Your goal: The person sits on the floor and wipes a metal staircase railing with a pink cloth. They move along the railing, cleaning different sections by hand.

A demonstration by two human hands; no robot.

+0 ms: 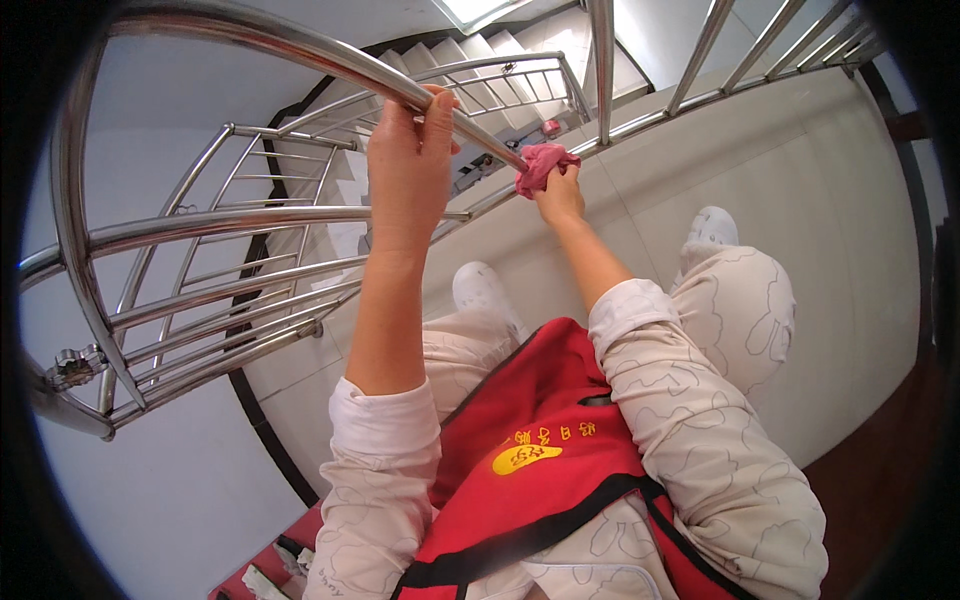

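Observation:
My left hand [415, 150] is wrapped around an upright tube of a stainless steel stair railing [330, 60], thumb on the near side. Lower on that same tube, towards the floor, my right hand [561, 193] presses a crumpled pink cloth [541, 166] around the metal. The cloth hides the part of the tube beneath it. A red apron [540, 405] with yellow lettering and black edging hangs over my lap.
Further railing bars [701, 56] stand at the upper right, over the pale tiled floor [795, 195]. Beyond the railing, stairs [480, 67] lie lower. A red container [266, 574] with items in it is at the bottom left.

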